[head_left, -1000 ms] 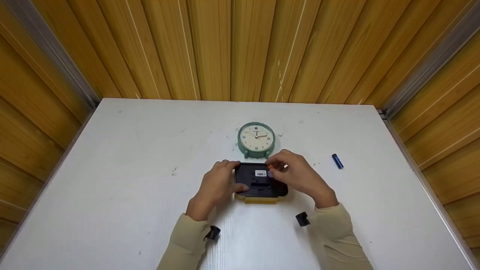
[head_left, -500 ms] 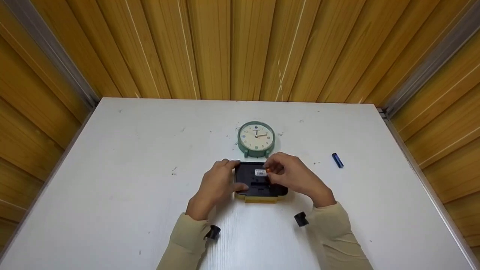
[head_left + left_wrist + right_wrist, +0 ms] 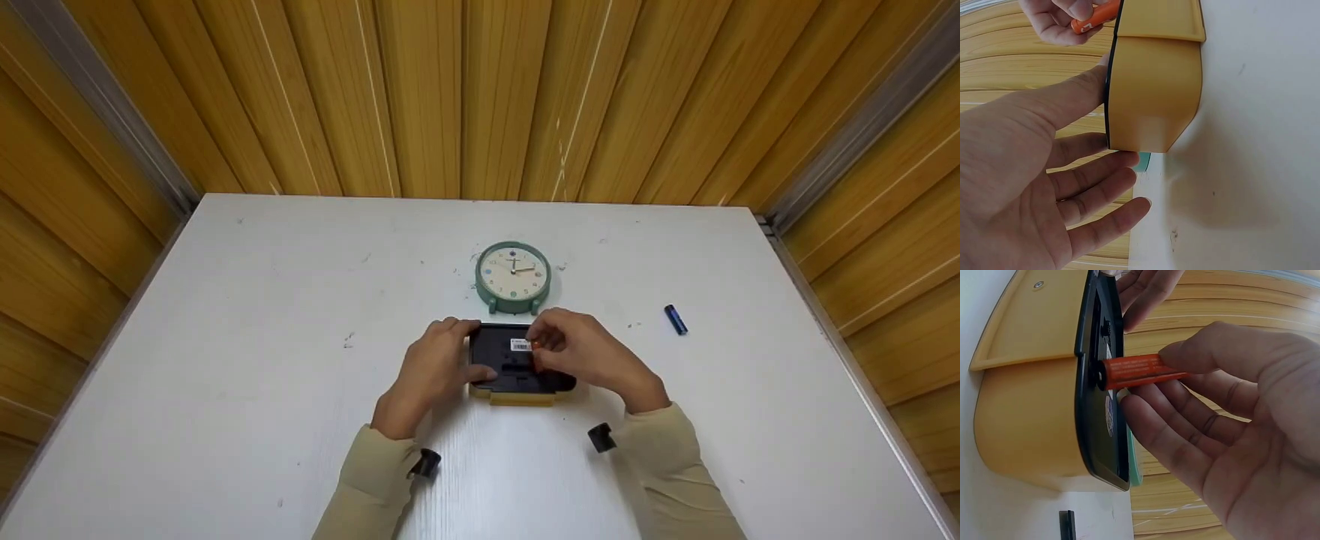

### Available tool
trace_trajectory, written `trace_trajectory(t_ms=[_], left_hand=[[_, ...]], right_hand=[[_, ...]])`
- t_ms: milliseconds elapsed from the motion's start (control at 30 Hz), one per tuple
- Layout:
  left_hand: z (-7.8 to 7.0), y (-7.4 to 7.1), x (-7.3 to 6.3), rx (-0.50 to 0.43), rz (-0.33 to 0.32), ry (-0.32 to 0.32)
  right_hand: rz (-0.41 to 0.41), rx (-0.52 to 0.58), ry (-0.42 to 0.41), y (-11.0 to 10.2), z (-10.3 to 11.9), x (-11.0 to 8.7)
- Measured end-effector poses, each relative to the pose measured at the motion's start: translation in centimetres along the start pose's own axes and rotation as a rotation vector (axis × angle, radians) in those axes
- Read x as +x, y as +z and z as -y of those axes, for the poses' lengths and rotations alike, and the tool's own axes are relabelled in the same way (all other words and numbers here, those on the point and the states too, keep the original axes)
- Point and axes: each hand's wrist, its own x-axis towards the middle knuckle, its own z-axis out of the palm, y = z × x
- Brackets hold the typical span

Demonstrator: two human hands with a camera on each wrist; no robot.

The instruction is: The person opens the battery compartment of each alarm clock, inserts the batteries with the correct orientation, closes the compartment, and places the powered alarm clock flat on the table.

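Note:
A yellow clock [image 3: 491, 358] lies with its black back facing up at the table's middle, its face hidden. My left hand [image 3: 429, 367] holds its left side, thumb on the black back and fingers along the edge. Between the thumb and fingers of my right hand [image 3: 596, 349] is an orange battery [image 3: 1140, 370], pinched near one end. In the right wrist view the battery's other end is at a slot in the black back; how far in it sits I cannot tell. The left wrist view shows the clock's yellow casing [image 3: 1154, 93].
A green round clock [image 3: 514, 273] stands just beyond the yellow one. To the right lies a blue battery [image 3: 676, 320] on the white table [image 3: 247, 322]. Wood-patterned panels [image 3: 480, 97] rise behind the table and at both sides.
My right hand has shifted slightly left and nearer to me over the clock's back, bringing the orange battery towards the slot. My left hand and the clock have stayed put.

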Motion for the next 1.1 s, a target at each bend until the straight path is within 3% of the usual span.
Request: trace_trajectory(t_ms=[467,700,1100], left_hand=[[-0.12,-0.12,0.09,-0.012,0.022,-0.024],[-0.07,-0.19,0.02,-0.022,0.028,-0.032],[-0.1,-0.08,0.05,-0.018,0.023,-0.035]], right_hand=[[0.061,-0.047,0.02,-0.6,-0.11,-0.51],[0.094,-0.086,0.084,-0.98,-0.06,-0.74],[0.076,-0.171,0.067,-0.81,0.66,-0.84]])
